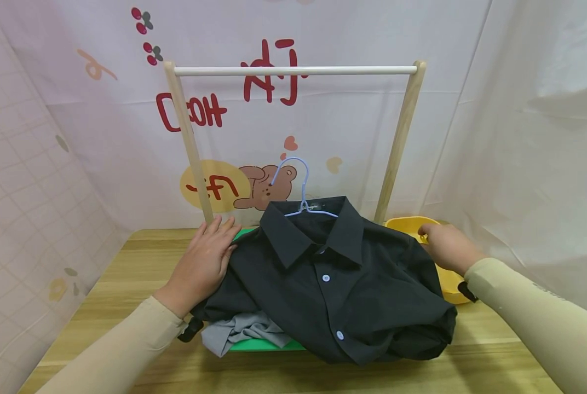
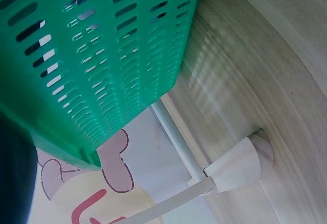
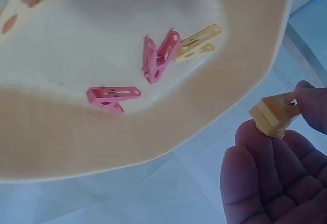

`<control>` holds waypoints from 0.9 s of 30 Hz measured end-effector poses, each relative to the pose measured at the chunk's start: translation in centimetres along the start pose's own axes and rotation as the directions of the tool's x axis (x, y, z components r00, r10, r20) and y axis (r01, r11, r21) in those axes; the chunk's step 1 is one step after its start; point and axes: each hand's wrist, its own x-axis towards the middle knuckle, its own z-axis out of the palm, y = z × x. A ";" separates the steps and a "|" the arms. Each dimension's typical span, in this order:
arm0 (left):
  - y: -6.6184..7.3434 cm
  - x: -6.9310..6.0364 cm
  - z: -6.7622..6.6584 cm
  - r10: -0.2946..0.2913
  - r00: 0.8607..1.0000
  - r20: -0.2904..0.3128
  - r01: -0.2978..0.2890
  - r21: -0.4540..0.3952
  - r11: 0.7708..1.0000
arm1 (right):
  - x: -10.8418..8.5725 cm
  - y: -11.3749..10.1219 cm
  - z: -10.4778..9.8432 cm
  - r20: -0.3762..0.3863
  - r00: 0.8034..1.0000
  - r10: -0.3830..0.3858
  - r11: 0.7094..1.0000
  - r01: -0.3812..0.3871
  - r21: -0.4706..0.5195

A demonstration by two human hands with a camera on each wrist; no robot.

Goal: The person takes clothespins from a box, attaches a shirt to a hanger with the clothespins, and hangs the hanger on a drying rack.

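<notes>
A black shirt (image 1: 372, 295) on a blue wire hanger (image 1: 307, 186) lies over a green basket (image 1: 259, 345), also seen close up as a slotted green wall (image 2: 102, 55) in the left wrist view. My left hand (image 1: 207, 260) rests with fingers extended on the shirt's shoulder at the left. At the right, my right hand (image 1: 448, 246) is over a yellow basin (image 1: 453, 282). In the right wrist view that hand (image 3: 286, 178) pinches a yellow clothespin (image 3: 273, 113) beside the basin's rim (image 3: 153, 152). Pink clothespins (image 3: 159, 55) and a yellow one (image 3: 196, 43) lie inside.
Behind the shirt stands a rack with a white bar (image 1: 293, 70) and wooden posts (image 1: 401, 142). A grey cloth (image 1: 244, 328) pokes out under the shirt. Wooden tabletop (image 1: 150, 257) shows around the basket, with a printed curtain (image 1: 347, 33) behind.
</notes>
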 end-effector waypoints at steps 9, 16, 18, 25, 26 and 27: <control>-0.1 0.0 0.1 0.006 1.000 -0.006 -0.006 0.003 1.000 | 0.1 -0.5 -0.2 -0.022 0.999 -0.041 0.999 0.040 -0.027; -0.1 0.0 0.1 0.000 1.000 0.000 0.000 0.005 1.000 | 0.3 -1.2 -0.6 -0.022 0.999 -0.034 0.999 0.034 -0.005; -0.1 0.0 0.1 -0.001 1.000 0.000 0.001 0.003 1.000 | 0.4 -1.4 -0.7 -0.014 1.000 -0.020 1.000 0.020 0.013; 0.0 0.0 0.1 0.001 1.000 -0.001 -0.001 0.005 1.000 | 0.3 -2.1 -1.0 -0.019 1.000 -0.019 1.000 0.019 0.008; 0.0 0.0 0.1 0.001 1.000 -0.001 -0.001 0.006 1.000 | 0.4 -2.1 -1.0 -0.024 1.000 -0.018 1.000 0.018 0.005; 0.0 0.0 0.1 0.001 1.000 -0.001 -0.001 0.006 1.000 | 0.4 -2.2 -1.0 -0.028 0.999 -0.018 1.000 0.018 0.001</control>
